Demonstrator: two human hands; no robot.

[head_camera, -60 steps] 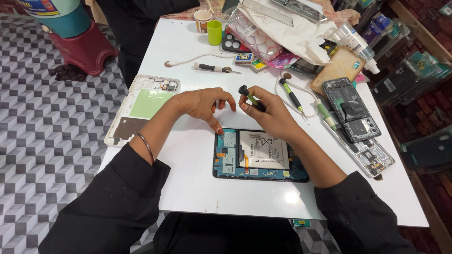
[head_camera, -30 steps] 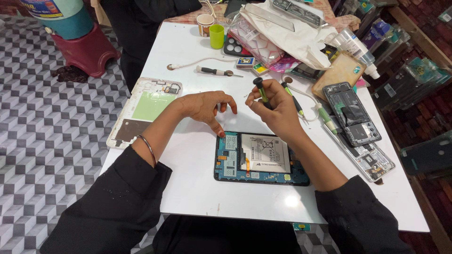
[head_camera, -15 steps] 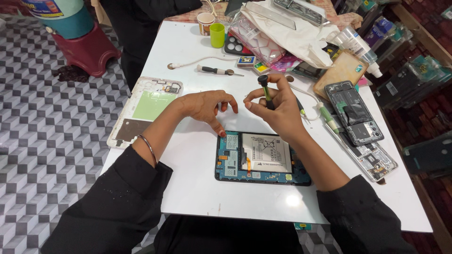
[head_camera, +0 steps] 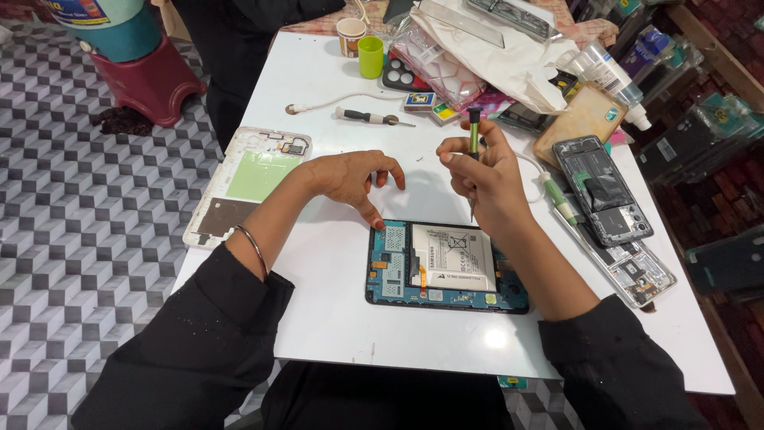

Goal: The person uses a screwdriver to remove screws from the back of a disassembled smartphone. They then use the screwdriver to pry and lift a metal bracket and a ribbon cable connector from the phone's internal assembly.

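Observation:
An opened tablet (head_camera: 446, 267) with a blue board and a white battery lies on the white table (head_camera: 334, 318) in front of me. My right hand (head_camera: 485, 177) grips a green-and-black screwdriver (head_camera: 473, 135) held upright, its tip just above the tablet's top edge. My left hand (head_camera: 354, 177) rests fingers apart on the table, one fingertip touching the tablet's top left corner.
A detached tablet back frame (head_camera: 251, 181) lies at the left edge. A second screwdriver (head_camera: 368, 118), a green cup (head_camera: 370, 56), a paper cup (head_camera: 350, 35), opened phones (head_camera: 603, 191) and a pile of bags and parts (head_camera: 509, 56) crowd the far and right side. Another person in black stands beyond the table.
My right hand has turned the screwdriver from lying sideways to upright and lowered its tip toward the tablet's top edge. The left hand stays nearly still.

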